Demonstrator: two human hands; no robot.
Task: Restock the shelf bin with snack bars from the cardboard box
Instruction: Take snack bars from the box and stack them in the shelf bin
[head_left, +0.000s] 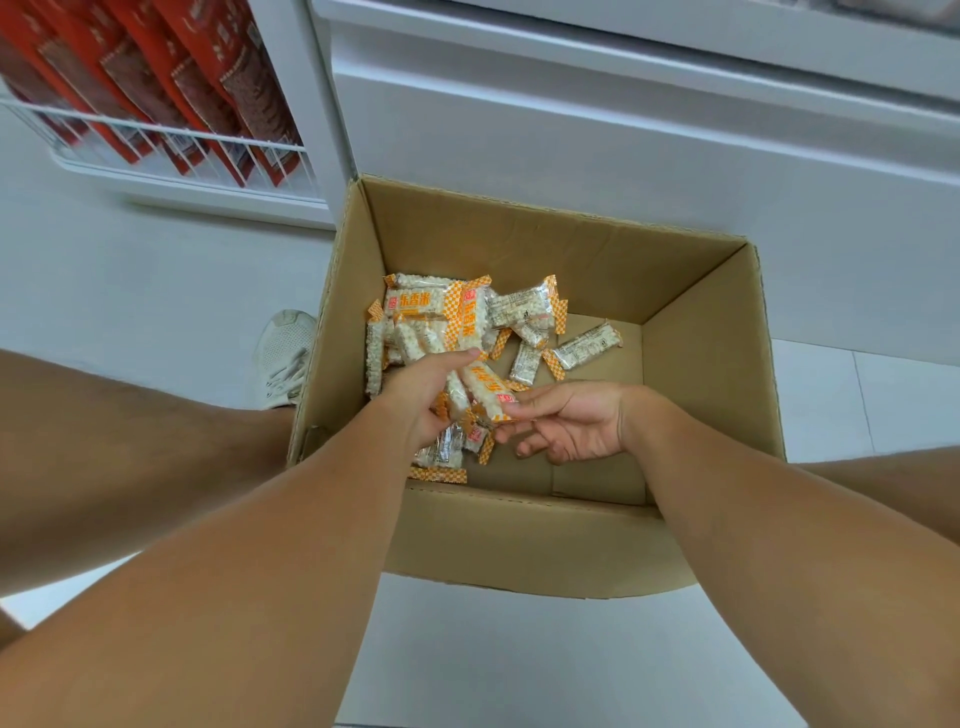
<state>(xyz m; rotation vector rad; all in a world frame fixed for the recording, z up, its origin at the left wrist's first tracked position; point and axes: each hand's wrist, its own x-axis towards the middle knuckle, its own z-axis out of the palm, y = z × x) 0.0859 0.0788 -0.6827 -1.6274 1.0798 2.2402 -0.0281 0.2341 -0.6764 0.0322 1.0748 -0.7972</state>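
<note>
Left hand (423, 397) clutches bundle of puffed-rice bars (457, 395) inside cardboard box (701, 322); right hand (566, 423) pinches another bar's end, apparently adding to bundle.

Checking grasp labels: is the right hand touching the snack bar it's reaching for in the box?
Touching. The head view shows the right hand with thumb and fingertips pinching one end of a snack bar, no gap visible; the left hand grips the same bundle.
</note>
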